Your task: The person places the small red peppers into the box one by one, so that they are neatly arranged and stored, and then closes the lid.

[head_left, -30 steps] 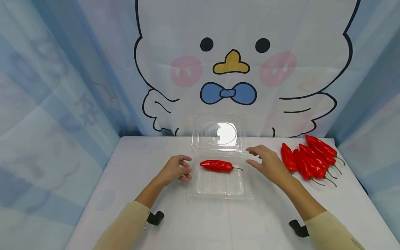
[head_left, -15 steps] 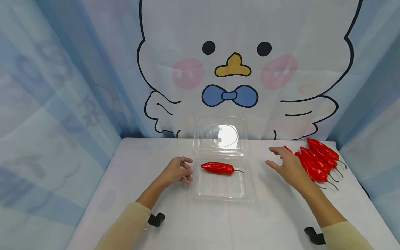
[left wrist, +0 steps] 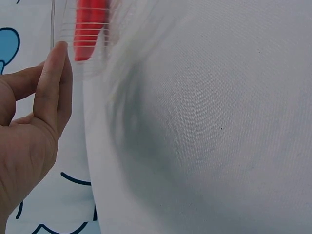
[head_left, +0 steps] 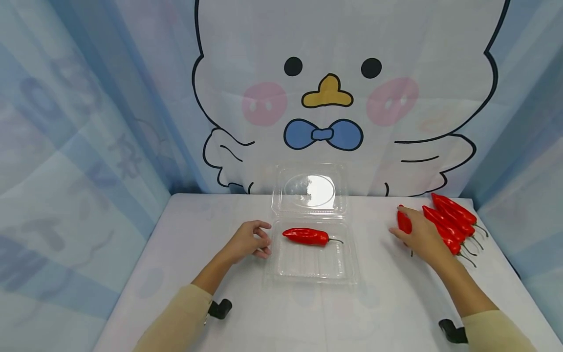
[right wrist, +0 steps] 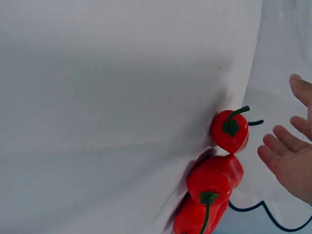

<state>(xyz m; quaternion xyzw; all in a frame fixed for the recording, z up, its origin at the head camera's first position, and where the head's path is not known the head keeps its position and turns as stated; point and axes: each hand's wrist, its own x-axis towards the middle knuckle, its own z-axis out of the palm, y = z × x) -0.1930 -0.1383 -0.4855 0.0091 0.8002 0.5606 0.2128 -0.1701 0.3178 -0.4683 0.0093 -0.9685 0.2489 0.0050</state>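
Note:
A clear plastic clamshell box [head_left: 308, 266] lies with its lid [head_left: 286, 203] raised, holding one red pepper [head_left: 304, 236] across its base. My left hand [head_left: 247, 240] is at the box's left side, fingers loosely bent and grasping nothing; in the left wrist view its fingertips are close to the box edge, and contact is unclear. Over at the right, my right hand [head_left: 420, 237] hovers by the leftmost loose pepper [head_left: 403, 222], partly covering it. The right wrist view has this hand [right wrist: 292, 151] with fingers spread, apart from the nearest pepper [right wrist: 229, 131].
Several more red peppers [head_left: 453, 210] with green stems lie fanned out at the table's back right corner. The white-covered table [head_left: 211, 210] meets a printed cloth backdrop [head_left: 330, 44] behind, and blue curtains [head_left: 79, 161] flank both sides.
My right hand has moved right, from beside the box to above the leftmost loose pepper. The left hand has stayed by the box.

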